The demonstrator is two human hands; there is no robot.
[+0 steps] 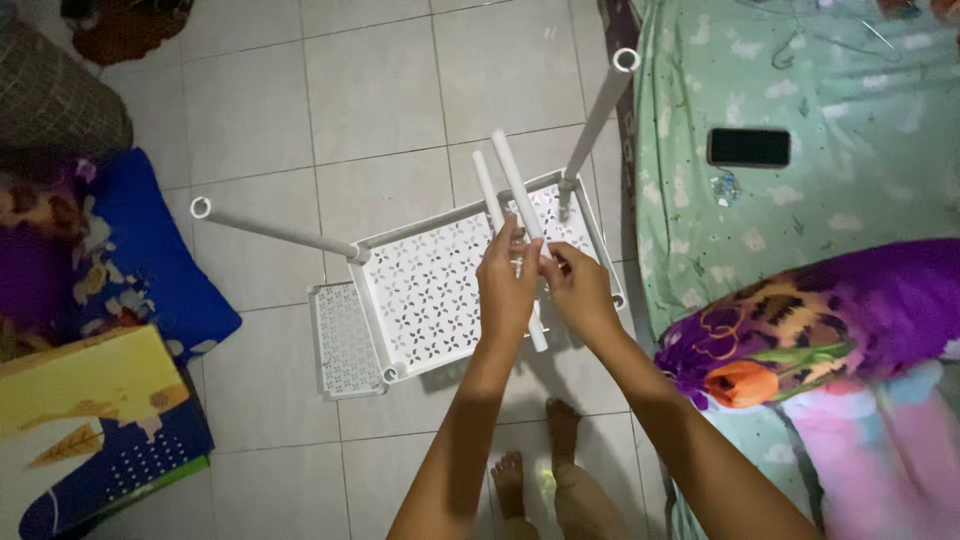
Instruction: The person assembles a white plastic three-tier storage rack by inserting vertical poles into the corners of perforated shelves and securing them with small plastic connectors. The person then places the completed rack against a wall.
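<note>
My left hand point(507, 285) and my right hand point(578, 290) meet over a white perforated plastic shelf panel point(430, 295) on the tiled floor. Together they grip two white plastic tubes point(512, 180) that point away from me, their lower ends showing below my hands. The panel has one white tube leg point(275, 232) plugged into its left corner and another leg point(598, 115) standing in its far right corner. A second perforated panel point(342, 340) lies partly under the first.
A bed with a green sheet point(820, 90) runs along the right, with a black phone point(749, 147) on it and a purple floral blanket point(800, 330). A blue pillow point(150, 270) and a yellow-blue mat point(90, 420) lie at the left. My bare feet point(545, 475) stand below.
</note>
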